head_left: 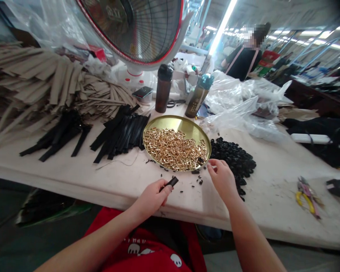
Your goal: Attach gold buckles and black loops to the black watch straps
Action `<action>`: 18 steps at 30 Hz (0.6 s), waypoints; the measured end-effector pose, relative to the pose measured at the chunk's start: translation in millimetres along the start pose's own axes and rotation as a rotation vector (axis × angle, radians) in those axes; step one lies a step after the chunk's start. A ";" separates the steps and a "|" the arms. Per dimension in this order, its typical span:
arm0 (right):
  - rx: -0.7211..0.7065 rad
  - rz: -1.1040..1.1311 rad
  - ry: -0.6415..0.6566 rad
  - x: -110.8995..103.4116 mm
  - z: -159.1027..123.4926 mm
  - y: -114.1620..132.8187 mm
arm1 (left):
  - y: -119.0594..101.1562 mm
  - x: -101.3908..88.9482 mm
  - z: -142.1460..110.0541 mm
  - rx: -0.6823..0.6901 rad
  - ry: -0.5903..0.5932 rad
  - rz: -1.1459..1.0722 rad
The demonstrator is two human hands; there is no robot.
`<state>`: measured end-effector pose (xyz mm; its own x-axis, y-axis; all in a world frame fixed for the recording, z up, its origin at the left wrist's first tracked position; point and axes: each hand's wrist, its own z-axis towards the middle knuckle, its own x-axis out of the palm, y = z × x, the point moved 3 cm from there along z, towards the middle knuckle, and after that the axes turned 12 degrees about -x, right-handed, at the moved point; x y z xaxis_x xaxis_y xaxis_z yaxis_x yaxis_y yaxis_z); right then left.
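Observation:
My left hand (152, 197) is closed round a short black strap (173, 181), whose end sticks out past the thumb in front of the tray. Beside the tray's right front rim, my right hand (223, 180) has its thumb and fingertips drawn together; whatever is between them is too small to make out. The round gold tray (183, 124) holds a heap of small gold metal buckles (174, 149). Just right of it, partly behind my right hand, lies a pile of small black pieces (233, 156). More tiny black bits (200, 182) are scattered between my hands.
Black straps (127, 132) and stacked beige strips (53, 79) lie left. A dark bottle (164, 88), a second bottle (197, 99) and a red-rimmed fan (135, 28) stand behind. Clear plastic bags (243, 105) and yellow-handled pliers (305, 200) lie right. A person (243, 60) is farther back.

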<state>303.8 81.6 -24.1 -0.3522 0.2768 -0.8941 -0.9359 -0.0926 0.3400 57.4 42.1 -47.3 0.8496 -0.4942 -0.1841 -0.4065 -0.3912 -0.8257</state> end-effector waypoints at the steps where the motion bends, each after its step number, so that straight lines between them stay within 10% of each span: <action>1: -0.020 -0.018 0.017 3.3 8.6 0.6 | 1.9 0.6 1.1 -0.004 0.004 -0.013; 10: -0.094 0.064 0.044 16.5 33.7 14.2 | 8.6 1.1 -0.7 0.008 -0.006 -0.041; 18: 0.251 1.302 0.075 15.2 -16.3 67.5 | -29.6 -5.7 -11.8 0.165 -0.065 -0.044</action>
<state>235.1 64.0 -19.4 -0.9914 0.0673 0.1120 0.1075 -0.0681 0.9919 60.6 47.3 -15.5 0.8874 -0.4264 -0.1754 -0.3125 -0.2764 -0.9088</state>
